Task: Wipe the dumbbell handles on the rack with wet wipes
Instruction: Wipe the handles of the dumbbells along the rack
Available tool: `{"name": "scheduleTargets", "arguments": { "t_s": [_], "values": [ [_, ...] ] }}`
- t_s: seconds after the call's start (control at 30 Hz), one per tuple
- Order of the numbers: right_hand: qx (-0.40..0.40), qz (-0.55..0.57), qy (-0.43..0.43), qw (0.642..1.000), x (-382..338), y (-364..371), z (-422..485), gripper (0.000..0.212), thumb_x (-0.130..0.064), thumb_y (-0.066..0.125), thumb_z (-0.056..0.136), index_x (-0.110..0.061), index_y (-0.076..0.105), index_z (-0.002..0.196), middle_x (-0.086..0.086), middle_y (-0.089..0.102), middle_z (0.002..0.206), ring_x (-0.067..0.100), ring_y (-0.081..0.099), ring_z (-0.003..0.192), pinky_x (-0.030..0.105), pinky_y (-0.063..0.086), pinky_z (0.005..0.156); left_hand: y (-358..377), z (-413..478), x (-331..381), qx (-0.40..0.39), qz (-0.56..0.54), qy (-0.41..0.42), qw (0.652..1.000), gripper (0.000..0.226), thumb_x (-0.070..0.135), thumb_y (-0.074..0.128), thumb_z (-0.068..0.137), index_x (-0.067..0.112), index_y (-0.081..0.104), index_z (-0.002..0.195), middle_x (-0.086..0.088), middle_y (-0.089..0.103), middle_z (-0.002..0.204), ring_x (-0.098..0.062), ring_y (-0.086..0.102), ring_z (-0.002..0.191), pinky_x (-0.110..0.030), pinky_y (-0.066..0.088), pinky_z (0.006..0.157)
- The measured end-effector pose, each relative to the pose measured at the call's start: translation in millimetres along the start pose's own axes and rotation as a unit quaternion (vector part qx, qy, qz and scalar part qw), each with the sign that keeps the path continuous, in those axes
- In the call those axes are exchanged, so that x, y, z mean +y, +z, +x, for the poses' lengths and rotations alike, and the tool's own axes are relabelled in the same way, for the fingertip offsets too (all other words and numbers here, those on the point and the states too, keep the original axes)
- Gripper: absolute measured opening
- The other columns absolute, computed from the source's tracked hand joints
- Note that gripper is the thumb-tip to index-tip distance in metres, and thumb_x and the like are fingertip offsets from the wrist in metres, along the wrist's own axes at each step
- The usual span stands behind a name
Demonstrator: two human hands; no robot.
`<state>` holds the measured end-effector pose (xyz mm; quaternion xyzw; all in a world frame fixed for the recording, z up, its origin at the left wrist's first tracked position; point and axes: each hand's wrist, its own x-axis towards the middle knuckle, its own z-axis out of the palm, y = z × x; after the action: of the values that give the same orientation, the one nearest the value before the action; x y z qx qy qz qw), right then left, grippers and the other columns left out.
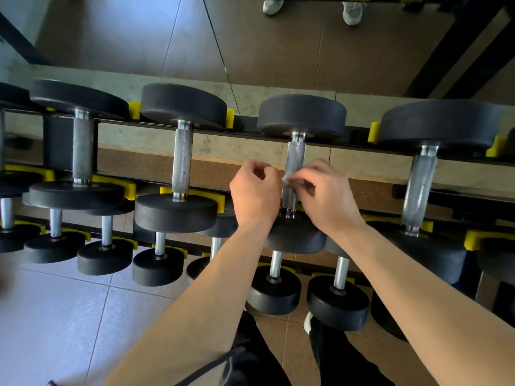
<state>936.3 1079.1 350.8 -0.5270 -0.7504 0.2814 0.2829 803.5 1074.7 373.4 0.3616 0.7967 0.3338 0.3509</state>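
Top tier of rack (57, 140): dumbbell handle (296, 154) lies between both hands. Right hand (328, 199) pinches a small white wipe (286, 179) in its fingers (305, 175), at the handle's left edge. Left hand (255, 195) is just beside the handle, fingers curled; cannot tell whether they hold anything. Smaller dumbbells (158, 263) sit on the lower tier.

Down at your feet, pale grey floor tiles (55, 316) fill the left and brown tiles (278, 338) take over on the right. Your black trousers (250, 363) cut in at the bottom edge, with a white shoe tip (308, 323) peeking out beside them. Look further up: a stone ledge (237, 147) runs along the wall, a cork-brown strip (156, 165) just under it. Above that, the mirror (278, 51) shows two pale shoes (272, 6) at the top.
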Motion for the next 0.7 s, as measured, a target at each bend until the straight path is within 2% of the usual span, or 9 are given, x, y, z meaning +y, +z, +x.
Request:
{"name": "scheduleTargets", "arguments": {
  "t_s": [0.07, 0.13, 0.27, 0.33, 0.47, 0.53, 0.6, 0.7],
  "values": [
    [-0.057, -0.005, -0.006, 0.998, 2, -6, -5, 0.015, -0.009, 0.071, 0.089, -0.011, 0.074, 0.104, 0.002, 0.066, 0.102, 0.009, 0.062, 0.092, 0.026, 0.056, 0.081, 0, 0, 0, 0.000, -0.003, -0.001, 1.000, 0.013, 0.018, 0.057, 0.098, 0.029, 0.060, 0.093, 0.014, 0.061, 0.083, -0.001, 0.060, 0.077, -0.010, 0.042, 0.064],
    [-0.069, -0.014, -0.012, 0.997, 5, -10, 0, 0.015, -0.008, 0.071, 0.089, -0.011, 0.073, 0.103, 0.001, 0.065, 0.101, 0.007, 0.060, 0.090, 0.025, 0.055, 0.080, 0, 0, 0, 0.002, -0.004, -0.001, 1.000, 0.013, 0.018, 0.058, 0.098, 0.030, 0.060, 0.092, 0.014, 0.062, 0.084, -0.001, 0.060, 0.078, -0.012, 0.044, 0.065],
    [0.038, -0.025, 0.032, 0.998, 12, -13, 24, 0.013, -0.013, 0.068, 0.092, -0.012, 0.071, 0.105, 0.000, 0.063, 0.103, 0.004, 0.056, 0.091, 0.009, 0.044, 0.082, 0, -1, 1, -0.002, -0.003, -0.006, 1.000, 0.012, 0.018, 0.058, 0.098, 0.029, 0.060, 0.095, 0.016, 0.060, 0.085, 0.001, 0.059, 0.079, -0.009, 0.041, 0.065],
    [0.044, -0.014, 0.051, 0.998, 13, -11, 26, 0.012, -0.016, 0.068, 0.093, -0.013, 0.070, 0.104, -0.002, 0.064, 0.102, 0.004, 0.057, 0.091, 0.007, 0.042, 0.081, 0, 0, 0, -0.002, -0.004, -0.007, 1.000, 0.011, 0.018, 0.058, 0.099, 0.029, 0.061, 0.096, 0.016, 0.060, 0.085, 0.001, 0.059, 0.080, -0.008, 0.040, 0.065],
    [-0.054, 0.015, 0.072, 0.996, 8, -12, 0, 0.010, -0.020, 0.068, 0.093, -0.019, 0.070, 0.103, -0.007, 0.066, 0.097, 0.001, 0.060, 0.087, 0.012, 0.047, 0.078, 0, 0, 1, -0.003, 0.003, -0.004, 1.000, 0.011, 0.018, 0.058, 0.099, 0.028, 0.061, 0.096, 0.016, 0.060, 0.084, 0.002, 0.058, 0.079, -0.008, 0.039, 0.063],
    [-0.114, 0.029, 0.083, 0.990, 7, -16, -7, 0.010, -0.019, 0.070, 0.091, -0.023, 0.071, 0.100, -0.012, 0.065, 0.092, -0.002, 0.060, 0.086, 0.011, 0.046, 0.075, 0, -1, 2, -0.003, 0.001, -0.003, 1.000, 0.011, 0.018, 0.058, 0.098, 0.028, 0.061, 0.095, 0.016, 0.060, 0.084, 0.002, 0.058, 0.079, -0.008, 0.040, 0.065],
    [-0.141, 0.022, 0.073, 0.987, 9, -19, -2, 0.010, -0.019, 0.071, 0.090, -0.024, 0.071, 0.099, -0.014, 0.065, 0.090, -0.005, 0.059, 0.084, 0.009, 0.042, 0.074, 0, -1, 2, -0.002, 0.001, -0.003, 1.000, 0.011, 0.018, 0.058, 0.098, 0.028, 0.061, 0.095, 0.016, 0.061, 0.085, 0.001, 0.058, 0.080, -0.009, 0.040, 0.065],
    [-0.067, 0.022, 0.059, 0.996, 10, -17, 10, 0.009, -0.020, 0.068, 0.093, -0.020, 0.070, 0.102, -0.012, 0.064, 0.093, -0.003, 0.056, 0.083, 0.007, 0.042, 0.074, 0, -2, 2, -0.002, 0.001, -0.003, 1.000, 0.011, 0.018, 0.058, 0.098, 0.028, 0.061, 0.096, 0.015, 0.061, 0.085, 0.001, 0.059, 0.080, -0.009, 0.041, 0.065]
  ]
}}
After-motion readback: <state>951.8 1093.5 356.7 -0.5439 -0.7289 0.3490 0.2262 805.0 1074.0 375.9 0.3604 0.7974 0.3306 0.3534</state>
